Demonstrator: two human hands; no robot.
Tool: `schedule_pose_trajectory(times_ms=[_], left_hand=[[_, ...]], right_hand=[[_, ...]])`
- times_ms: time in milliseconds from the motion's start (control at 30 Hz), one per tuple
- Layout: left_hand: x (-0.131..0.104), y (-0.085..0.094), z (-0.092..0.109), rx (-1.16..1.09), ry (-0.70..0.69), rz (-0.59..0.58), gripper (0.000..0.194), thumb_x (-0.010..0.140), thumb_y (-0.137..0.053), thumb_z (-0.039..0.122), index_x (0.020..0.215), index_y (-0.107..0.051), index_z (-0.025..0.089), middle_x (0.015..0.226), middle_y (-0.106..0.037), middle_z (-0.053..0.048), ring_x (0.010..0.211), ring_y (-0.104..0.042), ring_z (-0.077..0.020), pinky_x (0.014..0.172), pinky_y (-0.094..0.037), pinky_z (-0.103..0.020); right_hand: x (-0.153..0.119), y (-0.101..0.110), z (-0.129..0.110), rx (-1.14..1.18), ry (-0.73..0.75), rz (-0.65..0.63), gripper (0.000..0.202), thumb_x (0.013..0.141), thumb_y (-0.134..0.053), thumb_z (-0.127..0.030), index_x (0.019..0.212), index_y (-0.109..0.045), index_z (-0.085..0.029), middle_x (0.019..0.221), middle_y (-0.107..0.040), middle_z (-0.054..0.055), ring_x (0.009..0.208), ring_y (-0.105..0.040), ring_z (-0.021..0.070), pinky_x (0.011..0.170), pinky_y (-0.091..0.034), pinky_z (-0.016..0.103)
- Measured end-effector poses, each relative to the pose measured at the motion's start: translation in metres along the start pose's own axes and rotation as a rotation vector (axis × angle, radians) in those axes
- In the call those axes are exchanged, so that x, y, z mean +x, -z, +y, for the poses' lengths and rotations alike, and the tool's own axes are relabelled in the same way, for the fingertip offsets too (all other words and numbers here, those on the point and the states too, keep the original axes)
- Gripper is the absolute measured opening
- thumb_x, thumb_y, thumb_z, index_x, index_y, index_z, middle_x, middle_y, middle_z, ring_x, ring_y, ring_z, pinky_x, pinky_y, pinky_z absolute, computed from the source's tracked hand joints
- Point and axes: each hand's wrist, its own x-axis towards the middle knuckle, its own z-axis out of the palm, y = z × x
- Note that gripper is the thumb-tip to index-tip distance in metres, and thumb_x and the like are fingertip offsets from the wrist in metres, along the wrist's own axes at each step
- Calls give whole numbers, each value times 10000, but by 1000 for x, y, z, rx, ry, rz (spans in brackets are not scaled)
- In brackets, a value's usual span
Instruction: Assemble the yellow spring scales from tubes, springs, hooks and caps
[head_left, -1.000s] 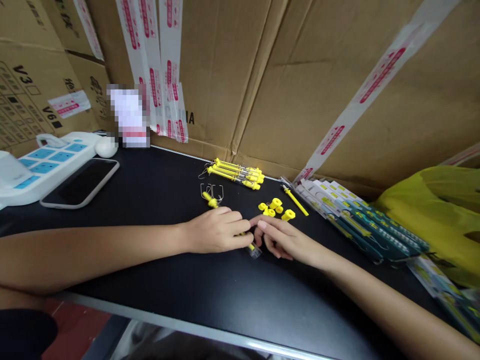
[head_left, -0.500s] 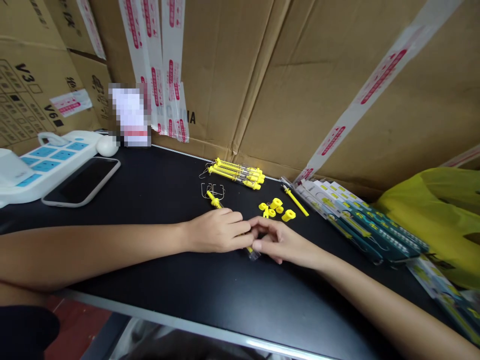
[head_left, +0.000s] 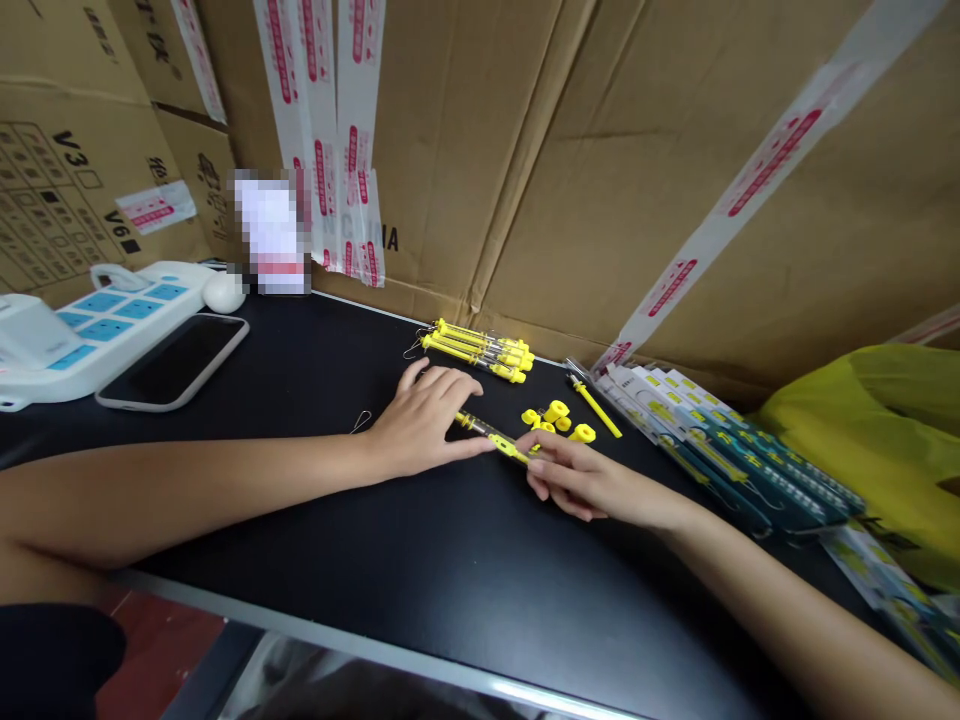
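My right hand [head_left: 571, 478] is closed in a pinch on the lower end of a spring scale [head_left: 501, 440], a slim clear tube with yellow parts that slants up to the left. My left hand [head_left: 431, 418] is spread over the black table, fingers apart, its thumb stretched toward the tube. Under and beside that palm lie thin wire hooks, mostly covered; one wire loop [head_left: 363, 421] shows by the wrist. Just past my right fingers are several loose yellow caps [head_left: 556, 411]. Behind my left hand rests a bundle of similar yellow spring scales [head_left: 480, 350].
A yellow rod [head_left: 598, 405] lies near a row of packaged boxes [head_left: 697, 440] on the right, beside a yellow bag [head_left: 855, 420]. On the left are a phone [head_left: 176, 360] and a white power strip [head_left: 112, 315]. Cardboard [head_left: 450, 150] walls the back of the table [head_left: 450, 570].
My left hand has come off the spring scale, moving left and away from me over the wire hooks, with its fingers opened. My right hand keeps the scale, now more exposed.
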Motion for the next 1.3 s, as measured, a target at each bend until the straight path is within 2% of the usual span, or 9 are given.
schedule_pose_trajectory(times_ms=[167,267,367,467,633,767,867,1033,1300], left_hand=[[5,-1,-10,-120,156,117,341,912,-437,402,1185,-427,198,1222,-500,-58,1173,-420,-200,1050,-275,-422],[7,-2,-13,-308,163,133,301,937,-389,337,1192,-414,180,1211,-504,-67,1159,-448,-165,1018,-349,-347],[7,1,-10,-449,70,58,293,940,-387,303,1205,-416,180,1211,-515,-63,1141,-482,-142,991,-385,-301],[5,4,-7,-415,-28,-23,304,899,-483,314,1175,-458,189,1180,-549,-43,1111,-504,-157,973,-391,-315],[6,0,-9,-368,42,-59,305,830,-602,406,1048,-547,200,987,-619,-7,928,-572,-156,843,-428,-292],[8,-2,-12,-364,12,-156,226,856,-569,420,944,-622,219,918,-647,16,878,-576,-144,781,-417,-258],[8,-1,-11,-385,23,-176,203,876,-549,394,912,-645,219,924,-646,17,864,-575,-127,720,-414,-220],[8,-1,-12,-392,65,-125,204,866,-565,380,915,-653,203,897,-642,3,819,-576,-123,693,-422,-218],[9,-4,-14,-478,141,-41,196,861,-571,373,897,-655,199,887,-663,8,822,-596,-131,740,-439,-245]], right_hand=[[0,16,8,141,-6,-67,266,880,-495,-436,994,-396,-218,740,-521,-49,333,-319,-2,288,-169,124],[0,17,9,153,3,-85,260,876,-507,-429,985,-411,-213,738,-517,-48,331,-315,-6,286,-162,123],[2,14,10,143,23,-60,276,875,-512,-431,1020,-436,-209,734,-508,-49,325,-298,-13,284,-153,125],[4,10,11,119,37,-16,316,870,-518,-448,1064,-466,-204,726,-508,-45,327,-296,-14,287,-158,129],[5,7,12,56,-8,102,433,852,-523,-504,1152,-501,-193,556,-419,-81,359,-256,12,318,-154,128],[4,9,11,84,-17,64,438,863,-506,-504,1175,-496,-196,524,-353,-91,382,-237,26,327,-141,125],[3,15,13,197,15,-37,419,868,-536,-428,1223,-413,-242,577,-393,-87,383,-251,22,319,-157,110],[0,29,18,253,53,-182,337,888,-515,-373,1153,-349,-248,695,-558,-43,367,-376,28,327,-330,127],[-8,37,9,175,110,-138,264,916,-468,-382,1083,-331,-229,719,-639,-2,376,-436,47,341,-342,139]])
